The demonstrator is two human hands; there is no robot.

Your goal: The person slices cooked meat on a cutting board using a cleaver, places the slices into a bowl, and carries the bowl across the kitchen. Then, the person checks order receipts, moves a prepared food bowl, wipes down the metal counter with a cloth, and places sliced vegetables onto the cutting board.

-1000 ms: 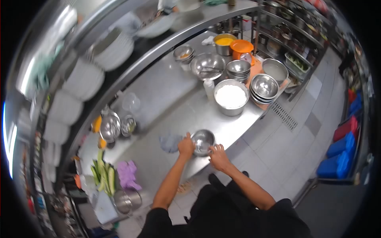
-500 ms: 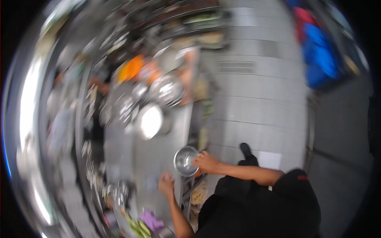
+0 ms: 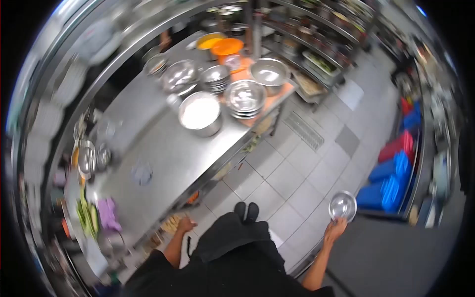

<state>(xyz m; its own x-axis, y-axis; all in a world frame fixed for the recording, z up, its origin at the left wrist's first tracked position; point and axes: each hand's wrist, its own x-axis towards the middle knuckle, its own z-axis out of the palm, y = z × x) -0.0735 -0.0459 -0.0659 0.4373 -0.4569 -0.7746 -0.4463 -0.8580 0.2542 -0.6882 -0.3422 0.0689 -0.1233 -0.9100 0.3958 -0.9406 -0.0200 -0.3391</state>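
My right hand [image 3: 338, 228] grips the near rim of a small metal bowl [image 3: 342, 204], out to the right of my body. The shiny inside of the bowl faces up, and nothing shows in it. My left hand [image 3: 185, 224] hangs beside the front edge of the steel table [image 3: 163, 133]. Its fingers are loosely bent, with nothing seen in them. Nearest to it is a tray of pale yellowish pieces [image 3: 171, 223] below the tabletop.
On the table stand a pot with white contents [image 3: 200, 111], stacked metal bowls [image 3: 246, 97], an orange bowl [image 3: 227, 47], a purple cloth [image 3: 108, 214] and long green vegetables [image 3: 86, 215]. Blue bins [image 3: 381, 193] line the right side. Shelving [image 3: 316, 29] rises behind the tiled floor [image 3: 277, 183].
My view has turned. My right hand has carried the metal bowl from beside the table edge to the far right. My left hand has drawn back from above the table.
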